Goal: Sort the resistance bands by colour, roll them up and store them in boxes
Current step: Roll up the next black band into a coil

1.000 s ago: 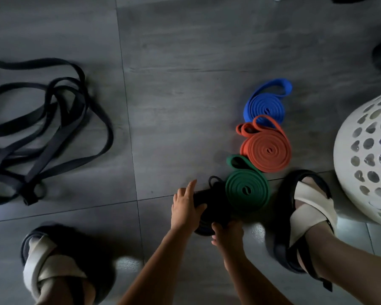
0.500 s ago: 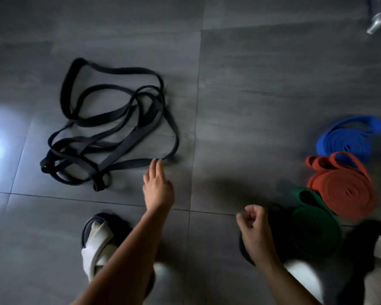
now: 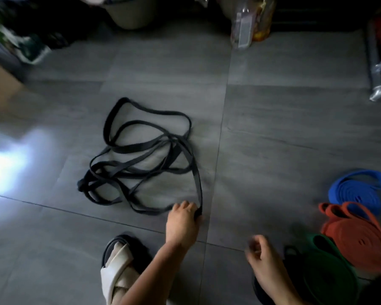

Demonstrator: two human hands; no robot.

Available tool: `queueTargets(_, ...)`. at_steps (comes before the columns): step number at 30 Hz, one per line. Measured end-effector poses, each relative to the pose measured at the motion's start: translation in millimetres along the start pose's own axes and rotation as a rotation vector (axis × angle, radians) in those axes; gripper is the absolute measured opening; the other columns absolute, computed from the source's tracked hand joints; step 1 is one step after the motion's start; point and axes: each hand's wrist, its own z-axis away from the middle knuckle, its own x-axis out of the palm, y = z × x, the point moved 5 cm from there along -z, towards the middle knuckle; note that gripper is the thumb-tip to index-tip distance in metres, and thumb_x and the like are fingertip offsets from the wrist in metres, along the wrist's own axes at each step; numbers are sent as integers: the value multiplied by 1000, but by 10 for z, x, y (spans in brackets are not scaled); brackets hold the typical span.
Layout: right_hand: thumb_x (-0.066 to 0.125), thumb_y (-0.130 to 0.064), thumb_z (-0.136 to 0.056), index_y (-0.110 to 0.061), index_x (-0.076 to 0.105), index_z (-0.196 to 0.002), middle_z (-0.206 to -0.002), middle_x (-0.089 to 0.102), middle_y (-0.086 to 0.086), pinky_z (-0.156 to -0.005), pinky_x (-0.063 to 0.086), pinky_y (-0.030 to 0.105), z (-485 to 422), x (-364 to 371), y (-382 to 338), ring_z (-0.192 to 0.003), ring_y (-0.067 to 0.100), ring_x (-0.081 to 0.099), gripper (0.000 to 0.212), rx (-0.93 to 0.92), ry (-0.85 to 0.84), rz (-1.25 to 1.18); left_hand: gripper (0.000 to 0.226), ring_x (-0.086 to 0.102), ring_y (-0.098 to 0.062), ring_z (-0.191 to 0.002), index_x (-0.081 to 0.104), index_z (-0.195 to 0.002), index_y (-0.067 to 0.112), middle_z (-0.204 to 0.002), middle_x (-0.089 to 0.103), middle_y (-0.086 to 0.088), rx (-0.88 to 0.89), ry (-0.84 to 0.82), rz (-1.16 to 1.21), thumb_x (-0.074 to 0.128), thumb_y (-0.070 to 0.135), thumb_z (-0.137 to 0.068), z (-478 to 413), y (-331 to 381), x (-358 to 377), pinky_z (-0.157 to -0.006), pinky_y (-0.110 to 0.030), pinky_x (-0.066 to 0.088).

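head view: the left hand (image 3: 183, 221) is gripping the near loop of the tangled black resistance bands (image 3: 141, 164). its fingers are curling round the strap where it is lying on the grey floor tile (image 3: 273, 128), just ahead of the sandal (image 3: 119, 271). the right hand (image 3: 262, 258) is hanging loosely curled and blurred, gripping nothing that i am seeing, beside the green roll (image 3: 326, 278). the orange roll (image 3: 359, 241) and blue roll (image 3: 356, 194) are lying in a line beyond it, each touching the next.

i am judging the step as freeing one black band from the heap. the straps are crossing many times, so i am favouring a slow draw. the right hand should be pinning the rest while one strap is being followed through, then laid flat before rolling tight.

containers: a brown cardboard box (image 3: 0, 84) is showing at the left edge, blurred, its inside hidden. a pale tub (image 3: 130, 16) is sitting at the top edge, its contents cut off. i am seeing no roll inside either.
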Motion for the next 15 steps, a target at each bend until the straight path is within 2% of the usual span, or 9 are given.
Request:
queueTargets(2,63,7,-80,-7,49,-122,-86,55,7,-64,42,5,122,40,-348,-68,4,56,46,-65,-75,-39,30,51,-25,-105,60,-100,13,-107,60,-6,111,-12,-39,45,36,-89,198,254,-349,-81,-30,37)
queueTargets(3,65,2,-80,-18,42,-130,-90,54,1,-67,45,8,209,64,-548,-71,4,55,58,-122,-119,-41,26,50,-22,-104,60,-98,13,-106,60,-4,154,-27,-46,48,34,-88,301,370,-533,-80,-29,37)
queueTargets(5,72,-14,-76,-45,36,-127,-101,52,-11,-78,49,19,415,34,-991,-85,5,57,70,-309,-166,7,27,53,-20,-97,61,-89,14,-98,62,-2,244,-77,27,51,37,-78,531,600,-919,-76,-28,40)
queueTargets(6,72,-25,-73,-57,38,-119,-104,52,-15,-82,48,21,532,-6,-1212,-91,5,57,66,-411,-169,35,32,55,-18,-91,62,-85,15,-92,63,-1,298,-103,83,49,40,-70,665,710,-1122,-73,-28,42)
queueTargets(7,69,-33,-71,-62,42,-109,-101,54,-20,-82,48,20,661,-64,-1413,-93,2,56,55,-491,-182,48,35,57,-16,-85,64,-83,16,-87,64,-1,346,-116,122,48,41,-65,807,802,-1341,-70,-27,43)
queueTargets(9,60,-38,-70,-58,51,-97,-89,61,-28,-79,48,19,901,-245,-1777,-89,-2,57,35,-609,-185,16,33,55,-10,-76,65,-81,16,-81,64,0,397,-90,149,50,42,-65,1061,888,-1766,-64,-26,41)
queueTargets(11,64,-30,-75,-40,59,-85,-78,59,-36,-70,44,17,1137,-464,-2133,-74,-7,57,16,-707,-203,32,29,51,-5,-69,63,-79,18,-73,60,4,403,-27,216,55,44,-69,1308,865,-2167,-61,-22,37)
queueTargets(12,67,-22,-78,-37,57,-82,-73,57,-37,-64,40,14,1256,-568,-2292,-67,-8,54,18,-757,-233,78,27,50,-3,-65,62,-76,21,-68,57,7,392,-5,287,58,47,-69,1444,832,-2333,-60,-21,37)
queueTargets(15,68,-22,-79,-29,59,-89,-67,55,-21,-58,35,13,1662,-873,-2774,-64,-6,50,15,-899,-252,236,23,50,-7,-63,64,-74,22,-66,55,6,366,54,582,62,45,-75,1867,779,-2700,-62,-25,38)
